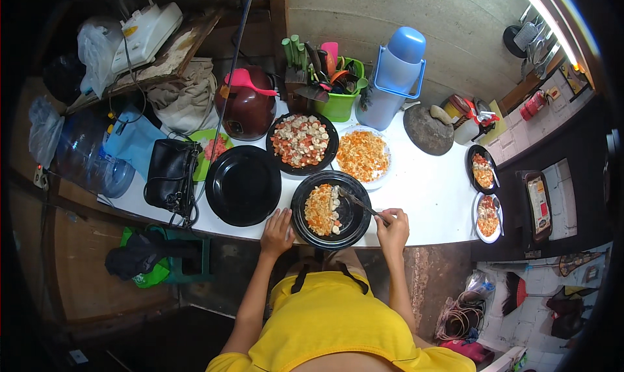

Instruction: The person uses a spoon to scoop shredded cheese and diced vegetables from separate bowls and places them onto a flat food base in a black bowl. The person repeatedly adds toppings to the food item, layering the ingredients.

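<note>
Left hand (277, 232) and right hand (392, 229) are placed at the near edge of a long white worktop (429, 193), of which much is covered by crowded things. At its far side a tall jug (393, 73) with a blue lid is seen, and beside it a green container (336, 107), whose overlapping tools cannot be told apart well.

Between the hands, close to the edge, a black plate (352, 225) is set, with a second black plate (242, 185) to its left. The palm of the left hand is hidden; its fingers are stretched and slightly spread just beside the plate's rim, and whether the rim is touched cannot be told. By the right hand, with fingers curled, the handle of a dark utensil (364, 207) is pinched, and part of this handle is covered.

On the left half of the plate, shredded food (318, 211), orange and whitish, is heaped. Along its right border pale round slices (336, 223) are scattered. Near them the utensil's tip is rested, its exact shape being hard to make out.
</note>
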`<state>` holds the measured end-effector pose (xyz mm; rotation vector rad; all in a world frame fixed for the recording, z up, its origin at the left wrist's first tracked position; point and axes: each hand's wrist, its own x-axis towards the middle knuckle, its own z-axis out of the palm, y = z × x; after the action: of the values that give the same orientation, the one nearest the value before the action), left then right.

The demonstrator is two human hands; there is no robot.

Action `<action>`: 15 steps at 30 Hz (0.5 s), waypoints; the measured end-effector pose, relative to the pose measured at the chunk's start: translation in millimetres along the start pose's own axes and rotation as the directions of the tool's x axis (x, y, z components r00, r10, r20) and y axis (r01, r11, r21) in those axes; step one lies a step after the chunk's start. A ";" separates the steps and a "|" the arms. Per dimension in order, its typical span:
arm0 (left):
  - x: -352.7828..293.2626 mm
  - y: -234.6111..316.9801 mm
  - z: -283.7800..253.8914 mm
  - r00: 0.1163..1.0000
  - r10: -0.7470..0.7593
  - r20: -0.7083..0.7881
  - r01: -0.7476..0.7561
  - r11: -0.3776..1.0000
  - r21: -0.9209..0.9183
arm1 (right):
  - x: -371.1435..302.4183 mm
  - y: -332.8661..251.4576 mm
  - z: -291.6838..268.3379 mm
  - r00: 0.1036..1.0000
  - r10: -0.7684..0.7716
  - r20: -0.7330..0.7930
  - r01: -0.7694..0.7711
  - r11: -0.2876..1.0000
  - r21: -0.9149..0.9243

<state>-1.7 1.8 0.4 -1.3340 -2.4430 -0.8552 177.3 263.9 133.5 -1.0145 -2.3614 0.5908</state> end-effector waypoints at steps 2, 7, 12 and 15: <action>0.1 0.7 -0.2 1.000 -0.001 0.001 0.001 1.000 0.003 | -1.5 -1.4 3.1 0.990 0.136 0.021 -0.137 0.989 0.049; 0.6 0.8 -0.4 1.000 0.001 -0.002 -0.001 1.000 0.004 | -7.0 -0.9 2.9 0.968 0.249 0.040 -0.253 0.959 0.125; 0.7 1.1 -1.2 1.000 -0.002 0.000 0.002 1.000 0.002 | -7.6 4.1 -6.1 0.951 0.306 0.031 -0.308 0.944 0.122; 1.0 1.3 -1.6 1.000 -0.003 -0.002 0.003 1.000 0.001 | -6.7 2.1 -12.6 0.955 0.295 0.040 -0.297 0.951 0.080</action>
<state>-1.2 2.1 2.6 -1.3285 -2.4443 -0.8559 189.9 262.6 140.3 -1.3412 -2.2006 0.8132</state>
